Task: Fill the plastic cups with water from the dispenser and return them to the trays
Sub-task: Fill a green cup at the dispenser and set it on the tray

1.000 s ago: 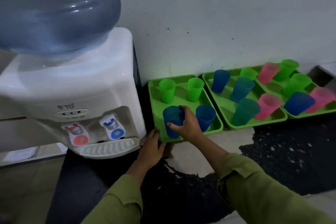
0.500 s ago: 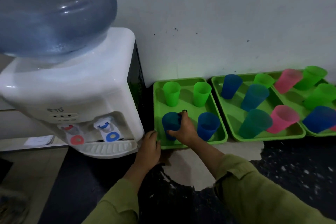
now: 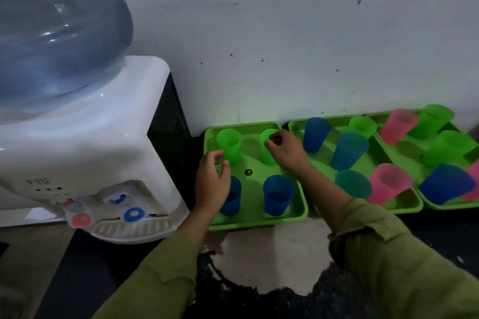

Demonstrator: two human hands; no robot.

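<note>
Over the nearest green tray (image 3: 255, 223), the right hand (image 3: 285, 150) pinches the rim of a green cup (image 3: 267, 149); the left hand (image 3: 211, 181) hovers, fingers (image 3: 220, 156) loosely curled, holding nothing.

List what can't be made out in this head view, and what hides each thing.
- Front-left blue cup: mostly covered by the left hand; water level unseen.
- Rear-right green cup: the right hand hides its rim; grip unclear.
- Rightmost tray: cut off by the frame edge, with a pink cup.
- Dispenser label: too small and blurred to read.
- Bottle: top cropped.
</note>
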